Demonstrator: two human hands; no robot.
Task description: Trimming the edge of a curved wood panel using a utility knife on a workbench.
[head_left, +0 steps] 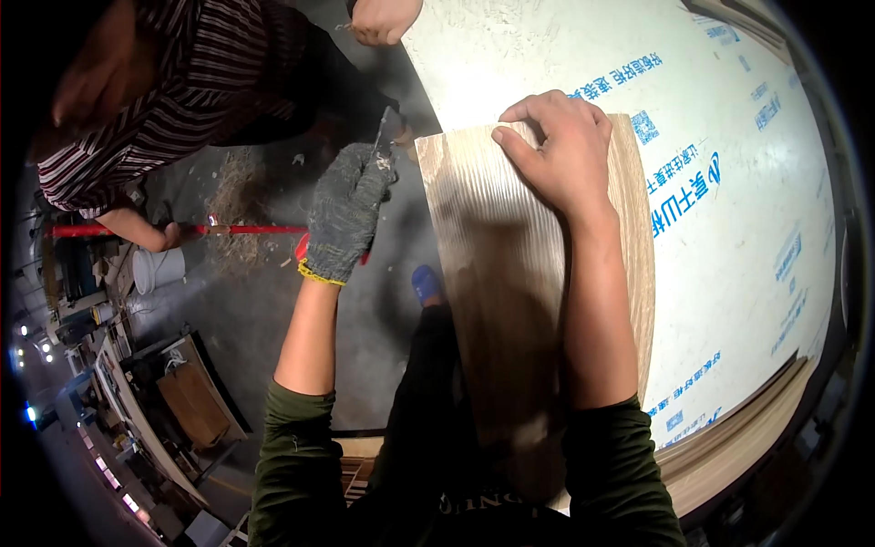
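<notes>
My left hand (pixel 346 210) wears a grey knit glove with a yellow cuff. Its fingers are wrapped round a tool with a narrow metal blade (pixel 386 132) pointing up and away; the grip is hidden in the glove. Bare, my right hand (pixel 565 150) curls over the far end of a wood-grain board (pixel 492 210), thumb and forefinger at its end edge. Fine ridges and a glossy sheen show on this board, which stretches toward my body. Beside it on the right lies another wood-grain piece (pixel 631 210), partly under my wrist.
A large white panel (pixel 747 109) with blue print spreads out on the right, with wood-grain strips (pixel 738 438) along its near edge. At left, a person in a striped top (pixel 228 64) holds a red pole (pixel 255 230) by shavings (pixel 239 196) and a white bucket (pixel 159 269).
</notes>
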